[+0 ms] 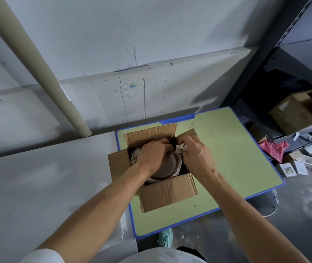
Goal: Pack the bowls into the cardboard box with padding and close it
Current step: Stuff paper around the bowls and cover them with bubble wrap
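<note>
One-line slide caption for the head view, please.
Right hand pinches paper padding, left hand reaches over the bowls inside the open cardboard box on a green table.

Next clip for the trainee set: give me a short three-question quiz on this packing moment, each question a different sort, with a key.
1. True or false: the flaps of the cardboard box are folded shut.
2. Multiple choice: what does the right hand pinch at the box's far edge? A, a roll of tape. B, crumpled paper. C, a pair of scissors.
3. Fill in the word: the bowls lie ____ the box.

Key: 1 false, the flaps stand open; 2 B; 3 inside.
</note>
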Motion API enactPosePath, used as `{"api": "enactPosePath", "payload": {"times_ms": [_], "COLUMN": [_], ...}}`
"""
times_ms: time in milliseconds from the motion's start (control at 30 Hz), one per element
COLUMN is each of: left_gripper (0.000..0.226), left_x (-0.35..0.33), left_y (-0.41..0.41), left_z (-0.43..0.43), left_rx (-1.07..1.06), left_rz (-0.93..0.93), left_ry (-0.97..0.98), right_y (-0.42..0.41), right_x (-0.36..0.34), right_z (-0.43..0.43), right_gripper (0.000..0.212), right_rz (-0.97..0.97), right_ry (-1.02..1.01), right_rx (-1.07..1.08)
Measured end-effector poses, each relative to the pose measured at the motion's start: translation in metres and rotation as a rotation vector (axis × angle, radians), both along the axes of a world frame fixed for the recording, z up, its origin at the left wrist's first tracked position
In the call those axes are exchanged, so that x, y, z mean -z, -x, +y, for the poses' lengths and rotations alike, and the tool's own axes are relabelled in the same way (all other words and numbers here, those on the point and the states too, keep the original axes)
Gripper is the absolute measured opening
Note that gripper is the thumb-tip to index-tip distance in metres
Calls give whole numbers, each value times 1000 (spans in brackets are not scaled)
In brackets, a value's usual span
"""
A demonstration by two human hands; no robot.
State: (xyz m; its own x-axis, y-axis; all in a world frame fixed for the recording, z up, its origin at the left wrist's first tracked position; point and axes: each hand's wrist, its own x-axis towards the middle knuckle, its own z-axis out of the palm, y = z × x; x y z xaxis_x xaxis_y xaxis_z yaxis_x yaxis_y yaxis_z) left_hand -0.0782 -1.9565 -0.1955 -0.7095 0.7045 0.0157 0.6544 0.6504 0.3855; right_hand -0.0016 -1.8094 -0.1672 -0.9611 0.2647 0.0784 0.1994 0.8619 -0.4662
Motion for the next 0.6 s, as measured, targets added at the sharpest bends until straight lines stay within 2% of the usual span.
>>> {"api": "enactPosePath", "payload": {"times_ms": [133,267,400,500,600], "left_gripper": [25,21,18,21,24], "left_x": [7,10,9,6,5], "left_y": [0,-1,0,0,2], "left_z": [-7,-11,-11,-10,-9], "left_rx": [-17,-28,-61,-85,-98], "left_rz": [46,77,54,31,-24], "left_ry": [-10,-64,-78,-66,-36], "right_y": [11,22,32,33,29], "right_x": [6,6,4,3,7], "right_z": [0,-8,-16,-14,-7], "right_gripper": [19,24,40,48,31], "right_rz": [-29,-195,-233,-169,4], "right_ry": [-22,-254,-254,-202,-290], "right_rx": [-13,-145,-303,-286,-220]}}
